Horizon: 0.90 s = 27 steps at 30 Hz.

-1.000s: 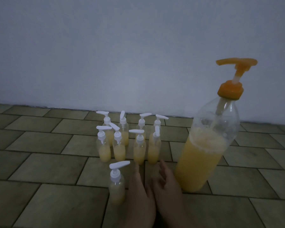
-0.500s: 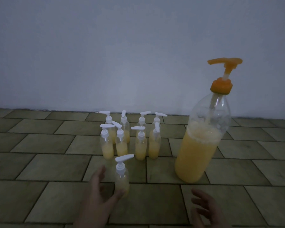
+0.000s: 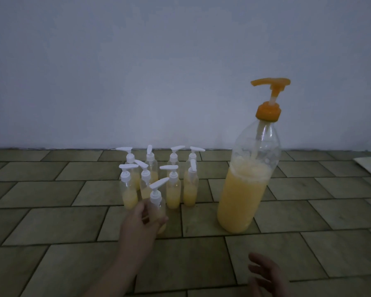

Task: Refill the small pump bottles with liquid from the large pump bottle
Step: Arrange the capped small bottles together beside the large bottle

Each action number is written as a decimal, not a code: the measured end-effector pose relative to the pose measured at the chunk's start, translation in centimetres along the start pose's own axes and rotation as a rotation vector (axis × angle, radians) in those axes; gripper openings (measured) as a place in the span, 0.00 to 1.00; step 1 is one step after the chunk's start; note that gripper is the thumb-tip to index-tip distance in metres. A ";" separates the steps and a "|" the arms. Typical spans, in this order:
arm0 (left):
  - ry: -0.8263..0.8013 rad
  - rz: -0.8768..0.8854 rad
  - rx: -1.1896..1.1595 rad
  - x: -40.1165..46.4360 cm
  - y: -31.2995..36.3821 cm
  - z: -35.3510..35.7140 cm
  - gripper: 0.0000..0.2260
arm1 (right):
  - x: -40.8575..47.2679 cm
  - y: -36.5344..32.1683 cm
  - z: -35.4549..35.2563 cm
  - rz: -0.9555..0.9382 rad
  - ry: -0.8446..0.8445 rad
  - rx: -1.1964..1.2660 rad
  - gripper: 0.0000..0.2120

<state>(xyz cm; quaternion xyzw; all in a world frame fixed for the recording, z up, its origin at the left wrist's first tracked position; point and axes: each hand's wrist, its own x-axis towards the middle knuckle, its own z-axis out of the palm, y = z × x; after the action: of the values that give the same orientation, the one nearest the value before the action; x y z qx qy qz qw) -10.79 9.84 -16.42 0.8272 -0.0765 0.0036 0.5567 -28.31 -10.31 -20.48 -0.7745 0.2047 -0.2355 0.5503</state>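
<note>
Fingers (image 3: 145, 211) of the left hand (image 3: 137, 224), spread beside it half a second ago, now curl around the near small clear pump bottle (image 3: 157, 207), part-filled with yellow liquid, so refilling can begin; the right hand (image 3: 266, 275) hovers open near the large clear orange-pumped bottle (image 3: 244, 189), over half full, on the tiled floor (image 3: 51, 211).

Clear plastic bottles (image 3: 173, 189); matt tiled floor (image 3: 51, 221)

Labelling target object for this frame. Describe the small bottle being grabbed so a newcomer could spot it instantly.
Start at the large pump bottle with the orange pump, standing on the tiled floor. To its left is a cluster of small pump bottles with white pumps. The target small bottle stands alone in front of that cluster, nearest the camera, the only one the left hand grips.
</note>
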 end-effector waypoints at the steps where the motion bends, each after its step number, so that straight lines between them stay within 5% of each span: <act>1: 0.010 0.015 0.012 0.3 -0.1 0.2 0.14 | 0.1 0.1 0.0 -0.023 0.019 0.001 0.47; 6: 0.011 0.055 0.040 0.9 -1.6 1.1 0.14 | 0.2 0.1 0.4 -0.169 0.155 -0.045 0.33; 10: 0.142 -0.035 -0.049 -1.0 -2.2 1.1 0.35 | 1.1 -0.2 0.0 -0.202 0.197 -0.037 0.32; 12: 0.256 0.145 -0.138 -3.8 -1.7 1.8 0.36 | 2.2 -0.9 -0.9 -0.252 0.209 -0.039 0.32; 16: -0.134 0.430 -0.073 -5.9 0.6 4.2 0.36 | 5.3 -2.3 -3.3 -0.322 0.074 -0.094 0.44; 19: -0.430 0.359 -0.050 -4.5 3.8 5.8 0.42 | 7.5 -2.6 -3.8 -0.275 -0.031 -0.093 0.49; 22: -0.521 0.262 -0.078 -2.5 6.8 7.8 0.48 | 9.1 -2.2 -3.3 -0.250 -0.077 -0.086 0.49; 27: -0.611 0.214 -0.150 0.4 9.4 9.9 0.41 | 10.3 -1.1 -2.1 -0.248 -0.133 -0.091 0.47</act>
<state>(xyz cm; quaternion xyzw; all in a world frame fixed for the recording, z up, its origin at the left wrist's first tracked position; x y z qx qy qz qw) -12.42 -2.75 -11.52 0.7340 -0.3263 -0.1918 0.5640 -21.24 -17.49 -17.37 -0.8319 0.0809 -0.2406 0.4934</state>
